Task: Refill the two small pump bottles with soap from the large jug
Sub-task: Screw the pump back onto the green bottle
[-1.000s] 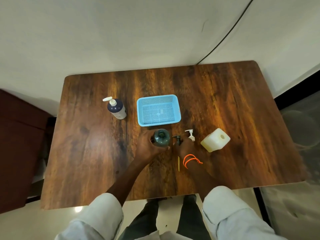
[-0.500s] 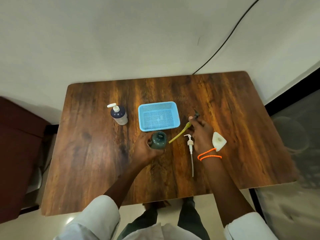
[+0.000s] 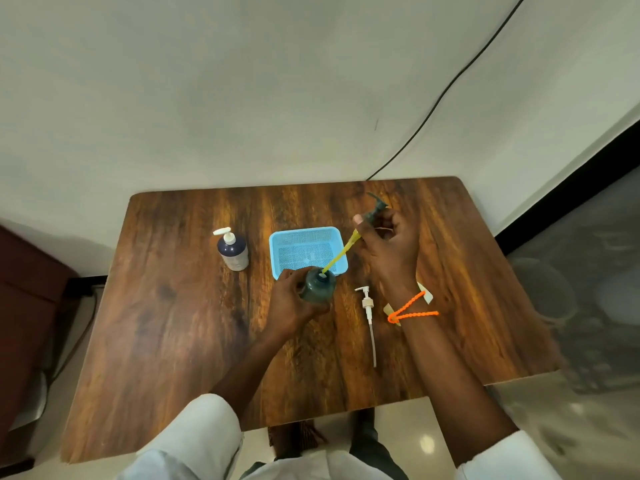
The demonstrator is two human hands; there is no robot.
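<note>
My left hand [image 3: 289, 299] grips a dark green small bottle [image 3: 319, 285] standing on the table near the basket's front edge. My right hand [image 3: 389, 247] holds that bottle's dark pump head [image 3: 374, 209] raised up and to the right; its yellow-coated dip tube [image 3: 339, 254] slants down with its tip still at the bottle's mouth. A white pump with its long tube [image 3: 369, 313] lies loose on the table. The large whitish jug [image 3: 427, 295] is mostly hidden behind my right wrist. A navy pump bottle [image 3: 232, 251] stands at the left with its white pump on.
A light blue mesh basket [image 3: 306, 233] sits mid-table behind the green bottle. The wooden table [image 3: 173, 323] stands against a pale wall, and a black cable [image 3: 433, 109] runs down the wall to the table's back edge. A dark cabinet stands at the left.
My right hand has lifted the dark pump head out of the green bottle and raised it up and to the right, drawing the yellow tube almost free. The left hand keeps hold of the bottle.
</note>
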